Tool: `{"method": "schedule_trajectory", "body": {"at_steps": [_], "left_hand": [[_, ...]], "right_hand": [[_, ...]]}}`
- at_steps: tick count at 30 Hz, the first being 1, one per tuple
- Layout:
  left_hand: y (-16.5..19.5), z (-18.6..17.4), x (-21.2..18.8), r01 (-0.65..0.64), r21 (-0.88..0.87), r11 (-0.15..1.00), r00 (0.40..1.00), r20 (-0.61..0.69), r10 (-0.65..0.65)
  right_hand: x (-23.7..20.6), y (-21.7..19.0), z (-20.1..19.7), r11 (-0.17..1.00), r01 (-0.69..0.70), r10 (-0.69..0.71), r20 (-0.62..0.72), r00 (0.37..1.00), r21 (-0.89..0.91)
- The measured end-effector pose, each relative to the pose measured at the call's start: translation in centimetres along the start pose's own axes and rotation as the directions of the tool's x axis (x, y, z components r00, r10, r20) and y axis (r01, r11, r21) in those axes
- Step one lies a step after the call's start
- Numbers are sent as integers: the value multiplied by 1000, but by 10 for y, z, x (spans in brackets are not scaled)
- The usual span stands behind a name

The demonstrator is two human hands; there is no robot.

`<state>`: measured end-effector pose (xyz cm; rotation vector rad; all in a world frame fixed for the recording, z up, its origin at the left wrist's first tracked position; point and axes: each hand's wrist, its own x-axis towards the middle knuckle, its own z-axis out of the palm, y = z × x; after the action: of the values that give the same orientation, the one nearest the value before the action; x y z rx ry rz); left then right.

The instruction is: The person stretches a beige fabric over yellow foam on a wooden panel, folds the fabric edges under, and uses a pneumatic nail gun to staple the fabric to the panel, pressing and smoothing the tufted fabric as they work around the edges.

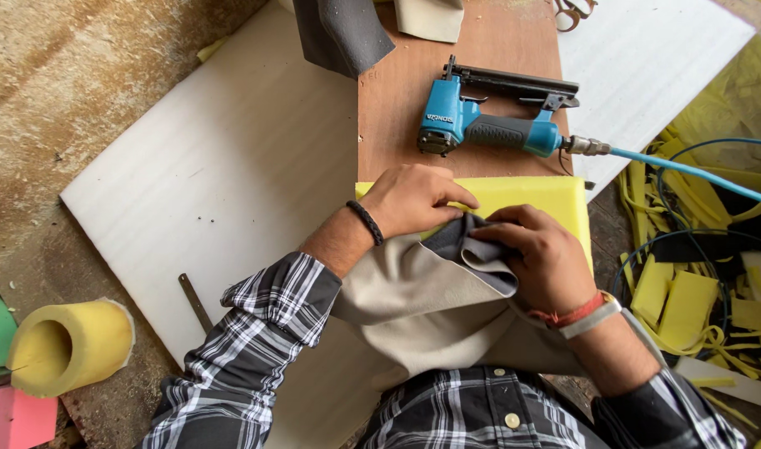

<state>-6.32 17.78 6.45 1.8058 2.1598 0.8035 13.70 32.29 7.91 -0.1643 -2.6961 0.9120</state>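
Item: grey-and-beige fabric cover (430,291) being fitted over a yellow foam pad (538,199), both hands engaged.

Step in hand, as judged: pulling the fabric up over the pad's near edge. Left hand (413,199) presses flat on foam and fabric fold, grip not closed; right hand (538,258) has its grip pinched on the fabric's turned edge. Pad lies on a brown board worktop (397,108), just short of the blue pneumatic stapler (480,120), whose hose (688,170) trails right. Next move likely needs the fabric taut and aligned. Open room: white sheet (222,183) left; foam offcuts (696,308) crowd the right.
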Motion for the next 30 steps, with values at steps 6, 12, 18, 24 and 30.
{"method": "schedule_trajectory", "body": {"at_steps": [6, 12, 18, 24, 30], "left_hand": [[-11, 0, 11, -45, 5, 999, 989, 138, 44], [-10, 2, 9, -130, -86, 988, 991, 25, 132], [10, -1, -17, -276, -124, 953, 960, -81, 268], [27, 2, -21, -304, -163, 939, 949, -134, 284], [13, 8, 2, -303, -350, 886, 953, -92, 290]], "right_hand": [[1, -5, -2, 998, 61, -61, -6, 998, -23], [4, -2, -3, 999, 53, -53, 41, 998, -7], [9, -1, -27, 870, 114, -185, 102, 978, 479], [3, 5, -5, 970, -111, 77, 157, 985, 217], [10, 28, 5, 769, -438, 250, 411, 877, 465]]}}
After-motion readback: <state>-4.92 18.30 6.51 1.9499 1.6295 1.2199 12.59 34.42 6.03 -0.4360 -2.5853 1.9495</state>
